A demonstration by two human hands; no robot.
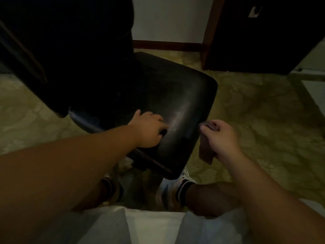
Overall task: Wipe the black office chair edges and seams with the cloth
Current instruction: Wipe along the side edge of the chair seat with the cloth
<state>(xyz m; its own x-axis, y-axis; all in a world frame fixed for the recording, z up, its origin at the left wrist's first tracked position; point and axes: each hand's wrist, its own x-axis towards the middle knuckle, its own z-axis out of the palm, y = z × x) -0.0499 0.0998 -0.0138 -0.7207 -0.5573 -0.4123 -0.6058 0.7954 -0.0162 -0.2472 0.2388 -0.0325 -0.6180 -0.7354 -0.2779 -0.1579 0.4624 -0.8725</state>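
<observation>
The black office chair [154, 88] stands in front of me, its glossy seat tilted toward my legs and its dark backrest [66, 41] rising at the upper left. My left hand [147, 131] rests on the seat's near left part, fingers curled over its edge. My right hand [218, 136] hovers just off the seat's right front edge and grips a dull pinkish cloth [205, 150], which hangs down below the fist beside the seat rim. The chair's base is mostly hidden under the seat.
Patterned green carpet [260, 111] covers the floor. A dark cabinet [263, 36] with a wooden frame stands at the back right, beside a white wall [168, 18] with a brown skirting. My feet in sneakers [179, 184] are under the seat's near corner.
</observation>
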